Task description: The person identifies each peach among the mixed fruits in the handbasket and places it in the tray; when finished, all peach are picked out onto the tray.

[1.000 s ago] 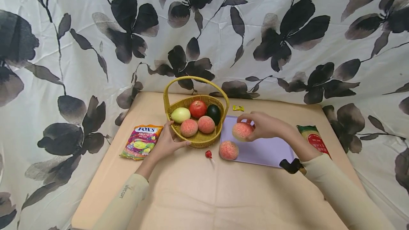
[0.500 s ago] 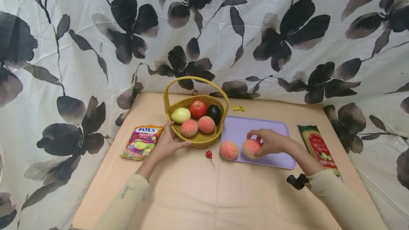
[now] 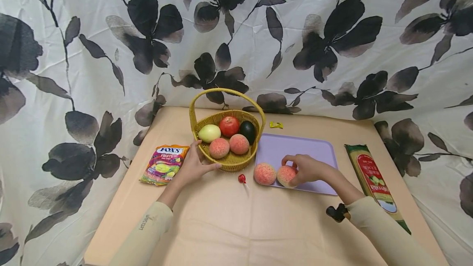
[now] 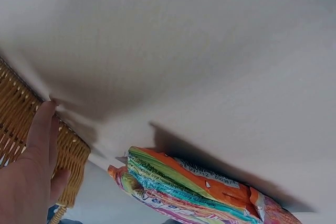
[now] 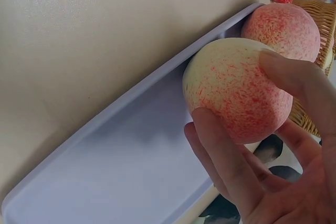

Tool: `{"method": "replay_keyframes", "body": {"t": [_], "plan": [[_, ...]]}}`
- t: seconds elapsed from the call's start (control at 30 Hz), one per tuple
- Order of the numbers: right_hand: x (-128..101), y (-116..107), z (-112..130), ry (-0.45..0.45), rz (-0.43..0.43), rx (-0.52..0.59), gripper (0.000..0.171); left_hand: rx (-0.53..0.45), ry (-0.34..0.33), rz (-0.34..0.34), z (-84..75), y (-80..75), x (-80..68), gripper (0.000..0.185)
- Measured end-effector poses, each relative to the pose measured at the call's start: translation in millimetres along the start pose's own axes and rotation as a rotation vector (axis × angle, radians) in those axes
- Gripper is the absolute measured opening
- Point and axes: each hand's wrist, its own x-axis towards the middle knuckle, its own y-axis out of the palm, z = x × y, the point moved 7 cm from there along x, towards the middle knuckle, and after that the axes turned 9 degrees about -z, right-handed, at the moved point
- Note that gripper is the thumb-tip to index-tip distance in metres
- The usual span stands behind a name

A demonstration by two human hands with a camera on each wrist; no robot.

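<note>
My right hand (image 3: 308, 168) holds a pink-and-cream peach (image 5: 236, 93), thumb on one side and fingers on the other, at the near edge of the lilac tray (image 3: 314, 145). Right beside it, to the left, another peach (image 3: 264, 174) sits on the tray's near-left corner. My left hand (image 3: 193, 165) rests against the yellow wicker basket (image 3: 236, 163), its fingers extended along the left side and its thumb spread along the front. In the basket lie two peaches (image 3: 219, 148), a red pomegranate-like fruit (image 3: 229, 126), a pale green-yellow fruit (image 3: 209, 133) and a dark oval fruit (image 3: 247, 131).
A Fox's candy bag (image 3: 164, 164) lies left of the basket. A red-wrapped lollipop (image 3: 242, 179) is in front of it. A small yellow candy (image 3: 276, 125) lies behind the tray, and a green-and-red packet (image 3: 373, 180) to its right, partly under the right sleeve.
My right hand has carried the peach from above the tray's left part down to the near edge, first rightward, then slightly back left beside the other peach. The left hand stays at the basket.
</note>
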Motion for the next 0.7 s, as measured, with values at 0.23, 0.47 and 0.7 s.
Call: {"method": "replay_keyframes", "body": {"t": [0.23, 0.47, 0.7], "plan": [[5.5, 3.3, -1.2, 0.028, 0.012, -0.013, 0.056, -0.026, 0.013, -0.007, 0.3, -0.7, 0.5, 0.128], [4.3, 2.8, 2.1, 0.040, 0.029, -0.033, 0.059, -0.029, 0.021, -0.013, -0.7, -1.2, 1.1, 0.129], [2.3, 0.0, 10.5, 0.016, 0.000, -0.074, 0.065, -0.012, 0.026, -0.017, 1.8, -0.1, 1.2, 0.128]]}}
